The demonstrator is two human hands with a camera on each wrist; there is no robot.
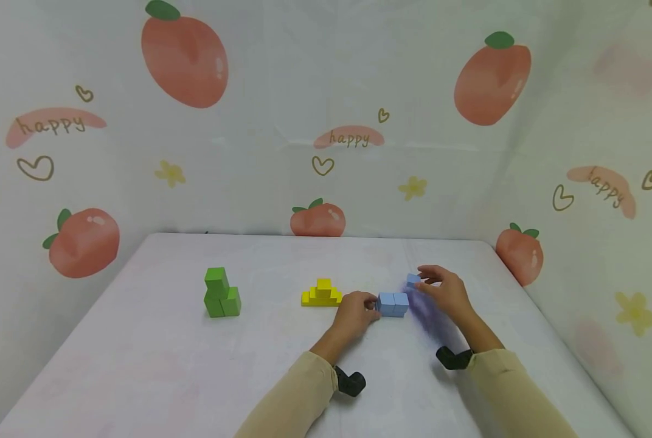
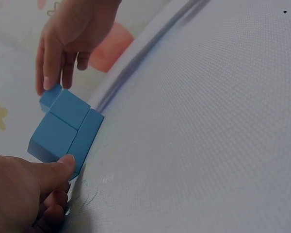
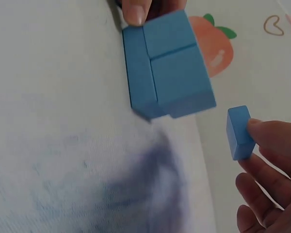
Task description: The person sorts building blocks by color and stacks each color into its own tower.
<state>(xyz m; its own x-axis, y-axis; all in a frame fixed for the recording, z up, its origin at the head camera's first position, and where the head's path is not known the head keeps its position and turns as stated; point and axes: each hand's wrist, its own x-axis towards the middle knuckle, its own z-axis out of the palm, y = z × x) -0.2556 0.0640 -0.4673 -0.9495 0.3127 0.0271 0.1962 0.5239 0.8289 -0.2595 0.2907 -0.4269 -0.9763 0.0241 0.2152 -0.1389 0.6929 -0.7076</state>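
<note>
Two blue cubes (image 1: 393,302) stand side by side on a flat blue block (image 3: 137,73) on the table. At the left end of this stack is my left hand (image 1: 354,316), its thumb (image 2: 58,172) on the flat block and its fingers behind, holding the stack. My right hand (image 1: 443,295) pinches a small blue block (image 3: 240,132) between thumb and fingers. It holds this block off to the right of the stack, apart from it in the right wrist view. From the left wrist, the small block (image 2: 49,97) shows partly behind the cubes.
Left of my left hand is a stepped yellow block stack (image 1: 322,295), its right end close to the hand. Farther left stands a green block stack (image 1: 222,298), one cube on top of others. A fruit-printed cloth (image 1: 266,170) hangs behind the white table (image 1: 140,353).
</note>
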